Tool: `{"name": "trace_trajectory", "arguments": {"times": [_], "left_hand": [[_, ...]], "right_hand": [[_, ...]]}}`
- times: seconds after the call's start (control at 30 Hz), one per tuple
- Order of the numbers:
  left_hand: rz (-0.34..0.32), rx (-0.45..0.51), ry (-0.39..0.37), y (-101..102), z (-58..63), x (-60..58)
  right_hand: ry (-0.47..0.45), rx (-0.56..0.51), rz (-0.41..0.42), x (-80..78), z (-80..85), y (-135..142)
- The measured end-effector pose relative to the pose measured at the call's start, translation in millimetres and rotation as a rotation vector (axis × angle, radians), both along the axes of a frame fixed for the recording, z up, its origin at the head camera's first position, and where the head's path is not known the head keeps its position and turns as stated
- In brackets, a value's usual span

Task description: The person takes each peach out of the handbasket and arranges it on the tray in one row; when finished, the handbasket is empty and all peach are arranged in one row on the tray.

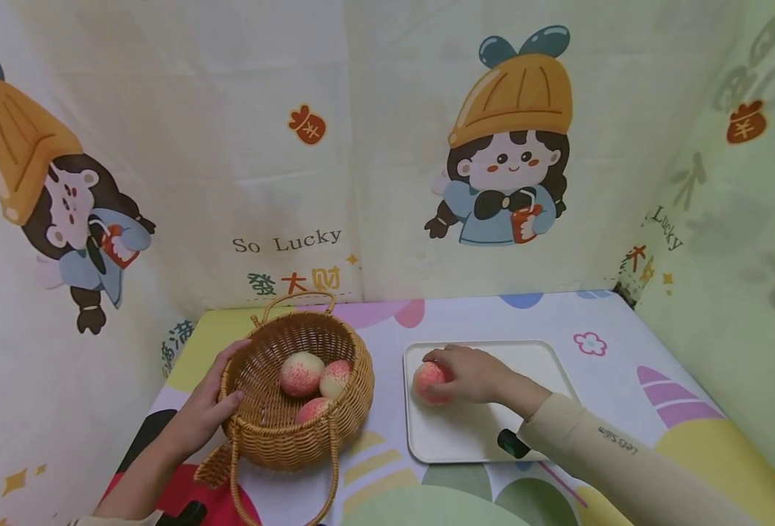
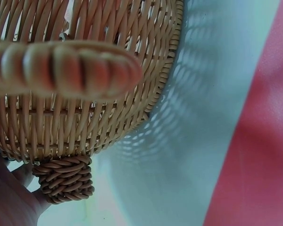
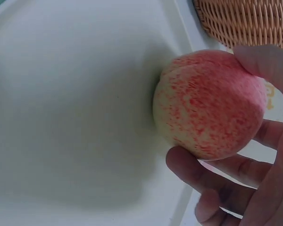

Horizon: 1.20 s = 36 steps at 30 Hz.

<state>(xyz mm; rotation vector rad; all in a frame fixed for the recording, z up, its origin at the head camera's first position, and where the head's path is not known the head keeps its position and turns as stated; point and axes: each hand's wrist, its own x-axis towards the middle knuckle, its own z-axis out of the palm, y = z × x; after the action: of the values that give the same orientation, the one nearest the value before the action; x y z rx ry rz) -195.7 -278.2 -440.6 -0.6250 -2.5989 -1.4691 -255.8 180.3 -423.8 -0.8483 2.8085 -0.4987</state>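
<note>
With thumb and fingers bent around it, my right hand (image 1: pixel 475 374) holds a pink-and-cream peach (image 3: pixel 210 106) at the left side of a white rectangular tray (image 1: pixel 459 442). Whether the peach touches the tray is hard to tell. My left hand (image 1: pixel 196 415) grips the left rim of a round wicker basket (image 1: pixel 295 442), its thumb over the edge and its fingers outside. Inside the basket lie a whole peach (image 1: pixel 302 374), a second peach (image 1: pixel 336 378) at its right, and a third peach (image 1: pixel 312 410), partly hidden by the near rim.
One basket handle (image 1: pixel 298 295) stands at the back; another handle (image 1: pixel 334 475) hangs toward the front. A patterned cloth (image 1: pixel 597 380) covers the table. Printed fabric walls (image 1: pixel 387 183) close off the back and both sides.
</note>
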Motion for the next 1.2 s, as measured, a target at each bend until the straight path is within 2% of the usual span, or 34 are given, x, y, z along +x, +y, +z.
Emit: {"name": "trace_trajectory", "arguments": {"times": [0.37, 0.53, 0.63, 0.77, 0.83, 0.97, 1.07, 1.2], "left_hand": [[0.004, -0.005, 0.012, -1, 1.8, 0.5], [0.002, -0.002, 0.017, -1, 0.8, -0.1], [-0.005, 0.005, 0.015, -1, -0.1, -0.2], [-0.009, 0.009, 0.012, -1, -0.2, 0.2], [-0.005, 0.007, 0.01, -1, 0.3, 0.6], [0.003, 0.009, 0.01, -2, 1.1, 1.3], [0.003, 0.009, 0.01, -2, 0.9, 1.5], [-0.006, 0.01, 0.007, -1, 0.0, 0.7]], "right_hand": [[0.021, -0.04, 0.076, 2.8, -2.7, 2], [0.005, -0.035, 0.062, 2.2, -3.0, 0], [-0.001, 0.004, 0.046, 1.4, 3.7, -2], [0.015, 0.005, 0.038, -0.1, 26.4, -11], [0.035, -0.033, 0.044, -0.8, 41.0, -21], [0.034, -0.204, 0.142, -0.6, 66.0, -49], [-0.055, -0.41, 0.255, 1.1, 76.3, -74], [-0.224, -0.652, 0.338, 4.5, 79.4, -106]]}}
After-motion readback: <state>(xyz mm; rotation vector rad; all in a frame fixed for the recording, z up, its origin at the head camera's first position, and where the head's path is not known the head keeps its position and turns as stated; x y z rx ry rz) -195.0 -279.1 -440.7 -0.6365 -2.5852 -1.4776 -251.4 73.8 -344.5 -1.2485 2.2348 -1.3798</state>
